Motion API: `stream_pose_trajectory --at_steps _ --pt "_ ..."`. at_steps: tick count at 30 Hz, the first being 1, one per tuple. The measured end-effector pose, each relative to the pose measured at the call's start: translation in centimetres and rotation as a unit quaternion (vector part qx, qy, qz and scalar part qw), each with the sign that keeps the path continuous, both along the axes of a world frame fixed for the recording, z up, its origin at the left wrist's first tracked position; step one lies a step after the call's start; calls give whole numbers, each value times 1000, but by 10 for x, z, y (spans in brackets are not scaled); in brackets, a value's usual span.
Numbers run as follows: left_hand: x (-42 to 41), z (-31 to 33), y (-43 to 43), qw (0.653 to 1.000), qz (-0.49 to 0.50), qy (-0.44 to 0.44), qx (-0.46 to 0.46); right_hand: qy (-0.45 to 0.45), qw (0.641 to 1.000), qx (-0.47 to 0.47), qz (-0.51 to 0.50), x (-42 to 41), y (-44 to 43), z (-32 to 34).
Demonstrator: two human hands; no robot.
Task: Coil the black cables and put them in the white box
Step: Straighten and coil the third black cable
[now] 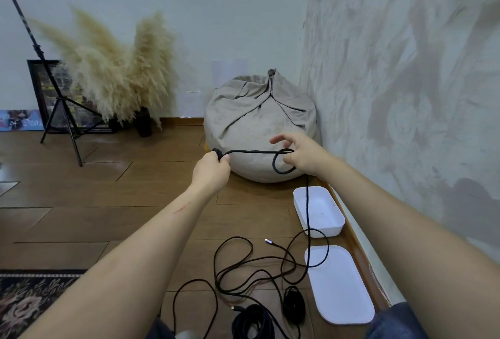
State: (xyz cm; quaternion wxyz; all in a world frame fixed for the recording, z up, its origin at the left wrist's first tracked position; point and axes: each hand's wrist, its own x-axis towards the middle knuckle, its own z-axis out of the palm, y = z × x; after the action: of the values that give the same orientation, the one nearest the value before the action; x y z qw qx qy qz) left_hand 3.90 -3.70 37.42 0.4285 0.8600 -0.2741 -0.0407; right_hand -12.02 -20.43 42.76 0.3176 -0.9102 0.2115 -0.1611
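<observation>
- Wood-plank floor lies open from seven round to nine o'clock. It is edged by a flowered rug at eight and by a black tripod with feathery pampas grass at ten.
- At three o'clock a mottled plaster wall closes the right side. The white box sits just beside the skirting at four o'clock, open side up, and its flat lid lies nearer at five.
- A creased grey fabric bean bag fills the corner at twelve, behind both hands.
- Left hand is stretched forward above the floor, back of the hand up. Its grip is closed round a small wad of the black cable.
- Right hand is level with it, at three o'clock from it. The forefinger is straight and the thumb pokes through a small loop. The loop's crossing is held in the grip under the curled lower fingers.
- The braided cable runs nearly taut between the hands. From the right hand it drops straight across the box to the floor.
- A loose cable sprawls in wide curves at six o'clock, with one loop lying over the lid's far corner.
- Two coiled bundles sit near the bottom edge at six o'clock.
- A metal-tipped plug lies on the floor between the sprawl and the box.
</observation>
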Motion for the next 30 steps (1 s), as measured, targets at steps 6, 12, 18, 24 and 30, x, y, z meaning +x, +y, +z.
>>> stream_pose_trajectory --at_steps 6,12,18,24,30 --pt "9 -8 4 999 37 -27 20 -5 997 -24 -68 7 -8 -12" --pt "14 -13 4 998 56 -18 17 -105 943 314 -28 3 1 -14" --pt "24 -12 11 995 98 15 -9 -111 841 528 44 -4 -2 -5" --pt "28 -14 14 994 111 15 -8 -56 849 524 32 -13 -12 -13" --pt "26 -16 13 993 119 -1 1 -23 857 514 36 -13 -14 -18"
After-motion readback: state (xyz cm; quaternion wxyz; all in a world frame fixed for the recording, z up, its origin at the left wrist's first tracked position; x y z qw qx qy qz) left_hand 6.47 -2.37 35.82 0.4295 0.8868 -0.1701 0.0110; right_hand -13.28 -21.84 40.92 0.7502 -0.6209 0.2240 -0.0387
